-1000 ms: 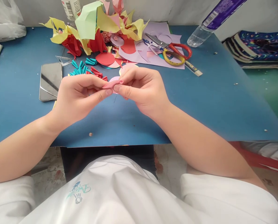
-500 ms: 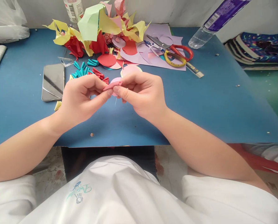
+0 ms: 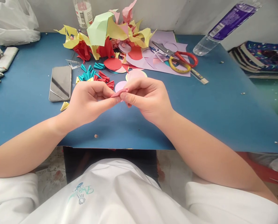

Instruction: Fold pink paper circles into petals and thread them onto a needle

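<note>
Both hands pinch one small rolled piece of pink paper (image 3: 120, 92) above the blue table (image 3: 199, 115). My left hand (image 3: 90, 101) grips its left end between thumb and fingers. At the right end, my right hand (image 3: 148, 98) holds it with thumb and forefinger. Just behind the fingertips lies a pale pink paper disc (image 3: 120, 86). Small red paper cones (image 3: 103, 77) and teal paper cones (image 3: 88, 73) are grouped beyond my left hand. A yellow cone (image 3: 64, 106) rests beside my left wrist.
Left of the cones lies a phone (image 3: 60, 84). Crumpled paper scraps (image 3: 98, 29), red discs (image 3: 112, 63) and scissors (image 3: 179, 59) sit at the back. A bottle (image 3: 225, 26) leans at the back right, and a plastic bag (image 3: 15, 23) is at the back left.
The view has shifted, so the table things appear slightly lower and farther right. Both hands still hold the pink paper, which looks slightly more tilted.
</note>
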